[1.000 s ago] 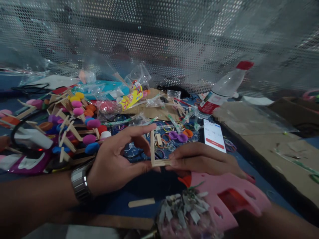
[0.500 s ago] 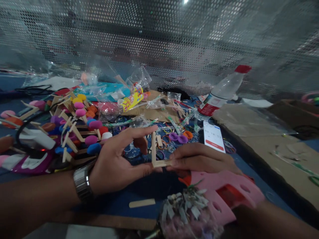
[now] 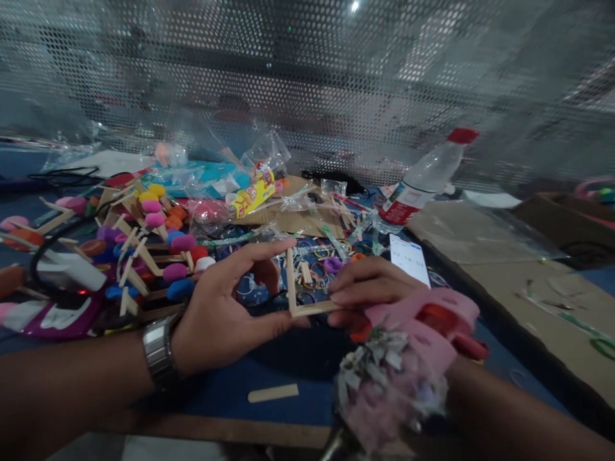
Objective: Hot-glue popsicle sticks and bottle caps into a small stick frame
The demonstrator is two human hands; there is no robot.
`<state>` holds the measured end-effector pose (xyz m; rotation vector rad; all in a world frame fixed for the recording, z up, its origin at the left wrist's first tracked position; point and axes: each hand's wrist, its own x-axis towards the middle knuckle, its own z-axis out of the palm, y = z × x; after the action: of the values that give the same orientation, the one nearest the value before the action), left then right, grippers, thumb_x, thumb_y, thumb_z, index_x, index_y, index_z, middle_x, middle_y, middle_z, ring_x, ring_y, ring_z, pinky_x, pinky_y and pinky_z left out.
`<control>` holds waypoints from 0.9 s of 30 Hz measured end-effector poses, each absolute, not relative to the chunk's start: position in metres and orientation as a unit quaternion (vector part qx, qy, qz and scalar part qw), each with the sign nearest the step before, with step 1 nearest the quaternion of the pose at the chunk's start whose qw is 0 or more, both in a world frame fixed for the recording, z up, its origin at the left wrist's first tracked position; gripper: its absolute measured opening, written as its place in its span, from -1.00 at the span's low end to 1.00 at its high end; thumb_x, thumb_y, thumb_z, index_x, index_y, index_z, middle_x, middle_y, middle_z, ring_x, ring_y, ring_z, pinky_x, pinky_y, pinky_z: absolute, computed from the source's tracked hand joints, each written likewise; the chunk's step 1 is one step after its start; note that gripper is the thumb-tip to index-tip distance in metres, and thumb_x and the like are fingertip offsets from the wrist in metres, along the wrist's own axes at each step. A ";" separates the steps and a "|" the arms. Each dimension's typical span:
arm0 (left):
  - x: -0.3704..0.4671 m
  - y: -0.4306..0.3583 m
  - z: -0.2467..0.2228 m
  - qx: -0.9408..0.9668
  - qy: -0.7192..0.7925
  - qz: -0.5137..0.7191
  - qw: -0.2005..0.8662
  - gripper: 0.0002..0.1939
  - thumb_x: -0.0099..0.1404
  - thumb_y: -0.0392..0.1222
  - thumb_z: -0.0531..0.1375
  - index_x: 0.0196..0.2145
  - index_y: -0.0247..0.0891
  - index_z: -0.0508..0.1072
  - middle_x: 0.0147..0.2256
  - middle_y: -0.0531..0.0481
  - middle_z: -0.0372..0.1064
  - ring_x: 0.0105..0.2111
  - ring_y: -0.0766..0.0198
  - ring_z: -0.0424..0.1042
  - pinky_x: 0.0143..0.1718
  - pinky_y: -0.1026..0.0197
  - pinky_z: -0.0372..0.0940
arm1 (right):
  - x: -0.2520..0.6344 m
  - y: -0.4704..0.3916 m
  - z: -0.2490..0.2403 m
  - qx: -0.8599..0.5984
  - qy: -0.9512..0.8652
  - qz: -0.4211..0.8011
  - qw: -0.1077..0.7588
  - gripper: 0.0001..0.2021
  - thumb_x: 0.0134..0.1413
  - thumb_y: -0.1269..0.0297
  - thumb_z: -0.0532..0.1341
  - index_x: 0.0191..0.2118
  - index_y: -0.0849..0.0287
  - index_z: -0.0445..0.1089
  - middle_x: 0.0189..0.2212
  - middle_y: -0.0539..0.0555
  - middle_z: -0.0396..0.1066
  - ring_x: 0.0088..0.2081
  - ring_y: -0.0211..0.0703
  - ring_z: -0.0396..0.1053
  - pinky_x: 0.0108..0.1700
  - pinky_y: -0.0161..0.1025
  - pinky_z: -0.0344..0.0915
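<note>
My left hand (image 3: pixel 225 294) pinches an L-shaped pair of wooden craft sticks (image 3: pixel 291 282) between thumb and index finger, one stick upright and the other lying toward the right. The fingertips of my right hand (image 3: pixel 372 285) are closed on the far end of the lower stick. A pink slotted band (image 3: pixel 432 346) sits at my right wrist, with a clump of grey scraps (image 3: pixel 375 358) beside it. On the blue table in front of me lies a loose craft stick (image 3: pixel 273 393), rounded at its left end. Beyond the hands is a short bundle of sticks (image 3: pixel 304 272).
At left lies a pile of stick pieces with coloured pads (image 3: pixel 154 237) and a purple-and-white device (image 3: pixel 62 314). A red-capped bottle (image 3: pixel 418 186) and a phone (image 3: pixel 408 256) are at right. Coloured bands and plastic wrappers lie behind. Cardboard (image 3: pixel 542 307) covers the right side.
My right hand has turned and shifted slightly, and the pink band has moved up and left. The joined sticks moved a little left, and the lower one shows more length.
</note>
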<state>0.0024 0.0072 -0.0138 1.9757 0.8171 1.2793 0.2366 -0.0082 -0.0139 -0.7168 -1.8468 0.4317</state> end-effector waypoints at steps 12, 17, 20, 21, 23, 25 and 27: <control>0.003 0.010 -0.014 0.739 0.332 0.485 0.329 -0.23 0.03 -0.09 0.51 0.18 -0.12 0.40 -0.35 0.04 0.37 -0.39 0.26 0.38 -0.31 0.20 0.34 | 0.231 0.014 -0.020 -0.446 -0.520 0.449 0.574 -0.80 -0.07 0.23 0.45 -0.38 0.09 0.43 -0.64 -0.11 0.34 -0.63 -0.28 0.24 -0.53 -0.28 0.26; 0.003 0.008 -0.012 0.752 0.313 0.490 0.309 -0.26 0.02 -0.07 0.52 0.15 -0.14 0.44 -0.40 0.06 0.38 -0.43 0.27 0.38 -0.34 0.20 0.34 | 0.225 0.022 -0.017 -0.483 -0.417 0.530 0.559 -0.56 -0.40 0.24 0.54 -0.33 0.16 0.39 -0.62 -0.13 0.35 -0.61 -0.32 0.27 -0.56 -0.35 0.20; 0.003 0.006 -0.011 0.764 0.300 0.486 0.299 -0.26 0.02 -0.08 0.52 0.15 -0.12 0.44 -0.40 0.08 0.39 -0.44 0.30 0.39 -0.35 0.23 0.34 | 0.224 0.025 -0.016 -0.486 -0.405 0.553 0.543 -0.56 -0.41 0.29 0.50 -0.30 0.18 0.38 -0.63 -0.11 0.39 -0.60 -0.33 0.26 -0.54 -0.37 0.16; 0.003 0.006 -0.011 0.768 0.299 0.484 0.295 -0.26 0.02 -0.08 0.52 0.16 -0.11 0.44 -0.40 0.09 0.39 -0.45 0.32 0.38 -0.36 0.24 0.33 | 0.224 0.025 -0.015 -0.488 -0.401 0.555 0.542 -0.59 -0.40 0.30 0.47 -0.31 0.18 0.38 -0.63 -0.09 0.41 -0.59 -0.33 0.27 -0.53 -0.37 0.16; 0.003 0.004 -0.010 0.772 0.298 0.481 0.288 -0.25 0.02 -0.09 0.52 0.16 -0.09 0.43 -0.40 0.10 0.41 -0.46 0.34 0.38 -0.37 0.26 0.33 | 0.224 0.025 -0.015 -0.490 -0.389 0.559 0.544 -0.65 -0.41 0.35 0.42 -0.37 0.18 0.35 -0.59 -0.06 0.45 -0.54 -0.30 0.32 -0.49 -0.36 0.17; 0.003 0.003 -0.010 0.773 0.296 0.483 0.286 -0.24 0.01 -0.10 0.53 0.16 -0.09 0.44 -0.40 0.10 0.41 -0.48 0.35 0.37 -0.38 0.26 0.33 | 0.225 0.025 -0.015 -0.487 -0.379 0.567 0.546 -0.67 -0.43 0.41 0.37 -0.39 0.17 0.34 -0.56 -0.05 0.47 -0.50 -0.28 0.35 -0.45 -0.36 0.19; 0.003 0.003 -0.010 0.772 0.296 0.481 0.290 -0.25 0.01 -0.11 0.52 0.16 -0.09 0.44 -0.41 0.10 0.41 -0.48 0.34 0.37 -0.40 0.26 0.33 | 0.225 0.024 -0.015 -0.476 -0.375 0.575 0.550 -0.65 -0.45 0.46 0.32 -0.36 0.17 0.35 -0.56 -0.07 0.45 -0.48 -0.27 0.35 -0.42 -0.35 0.19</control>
<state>0.0028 0.0027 -0.0101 2.0606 0.7883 1.2843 0.2247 0.0241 -0.0145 -1.1273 -0.8866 1.3618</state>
